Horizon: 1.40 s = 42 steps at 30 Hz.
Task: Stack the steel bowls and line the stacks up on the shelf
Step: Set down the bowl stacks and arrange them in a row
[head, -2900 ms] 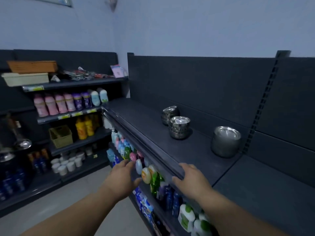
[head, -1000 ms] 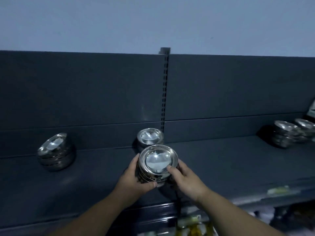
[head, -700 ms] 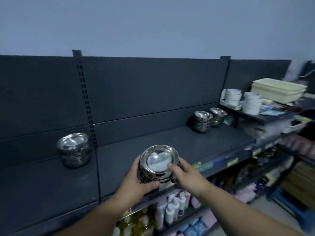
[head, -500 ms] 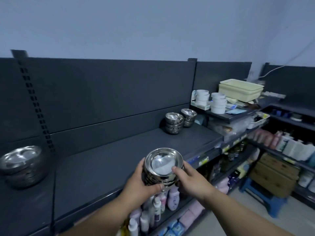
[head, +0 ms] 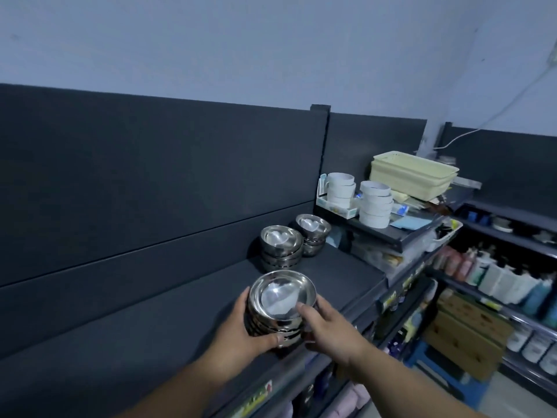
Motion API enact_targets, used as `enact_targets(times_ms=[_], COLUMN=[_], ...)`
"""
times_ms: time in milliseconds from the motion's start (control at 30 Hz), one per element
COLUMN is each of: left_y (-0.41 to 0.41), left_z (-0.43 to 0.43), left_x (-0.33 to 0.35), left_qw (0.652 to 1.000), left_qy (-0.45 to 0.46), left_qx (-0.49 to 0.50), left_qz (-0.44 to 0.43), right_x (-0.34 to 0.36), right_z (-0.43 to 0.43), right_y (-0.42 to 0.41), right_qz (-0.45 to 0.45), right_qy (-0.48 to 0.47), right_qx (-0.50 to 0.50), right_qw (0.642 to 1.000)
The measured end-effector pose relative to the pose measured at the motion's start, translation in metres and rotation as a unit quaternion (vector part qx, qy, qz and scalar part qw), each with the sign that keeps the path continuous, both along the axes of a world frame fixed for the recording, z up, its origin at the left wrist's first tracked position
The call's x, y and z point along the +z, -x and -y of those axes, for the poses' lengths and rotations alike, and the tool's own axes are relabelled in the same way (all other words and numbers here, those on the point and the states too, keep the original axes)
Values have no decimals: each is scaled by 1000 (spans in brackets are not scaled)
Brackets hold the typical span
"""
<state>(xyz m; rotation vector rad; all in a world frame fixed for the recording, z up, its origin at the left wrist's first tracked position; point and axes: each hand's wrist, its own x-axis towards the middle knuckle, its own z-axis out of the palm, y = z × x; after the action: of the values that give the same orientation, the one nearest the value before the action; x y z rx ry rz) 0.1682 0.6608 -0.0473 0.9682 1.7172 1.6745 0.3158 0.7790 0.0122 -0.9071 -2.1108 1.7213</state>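
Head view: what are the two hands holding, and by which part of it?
A stack of steel bowls: the left hand wraps its left side, the right hand its right side, one finger on the top rim.

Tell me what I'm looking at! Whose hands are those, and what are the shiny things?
Those are a person's own hands, not a machine. The camera sits on the person's head and looks down, so you see what they see. The left hand and right hand grip a stack of steel bowls from both sides. Behind it, on the dark shelf, stand a second stack and a third stack, close together. Further right are white cups and cream trays.
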Motion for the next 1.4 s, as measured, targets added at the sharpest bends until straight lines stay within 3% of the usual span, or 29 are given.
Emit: enact_targets(times_ms=[267, 500, 733, 800, 933, 1067, 1200, 1400], left_y=[98, 120, 116, 107, 76, 34, -10, -78], left_z=[-36, -46, -51, -53, -48, -32, 3, 90], left_x=[-17, -10, -12, -11, -17, -19, -17, -7], left_qw=[998, 990, 963, 950, 915, 846, 800, 701], left_qy=[48, 36, 117, 145, 248, 392, 455, 550], left_qx=[45, 128, 225, 255, 296, 337, 359, 411], left_qz=[-8, -34, -96, -104, -116, -126, -153, -192], right_x=[-19, -29, -61, -64, -65, -61, -59, -52], right_z=[-51, -75, -101, -106, -114, -114, -96, -20], right_y=[106, 158, 179, 178, 163, 145, 128, 96], right_qz=[43, 14, 31, 54, 112, 126, 116, 77], right_qy=[7, -8, -17, -75, -184, -268, -327, -370], right_qx=[46, 97, 165, 178, 241, 329, 384, 459], right_qw=[998, 995, 986, 980, 946, 897, 856, 804])
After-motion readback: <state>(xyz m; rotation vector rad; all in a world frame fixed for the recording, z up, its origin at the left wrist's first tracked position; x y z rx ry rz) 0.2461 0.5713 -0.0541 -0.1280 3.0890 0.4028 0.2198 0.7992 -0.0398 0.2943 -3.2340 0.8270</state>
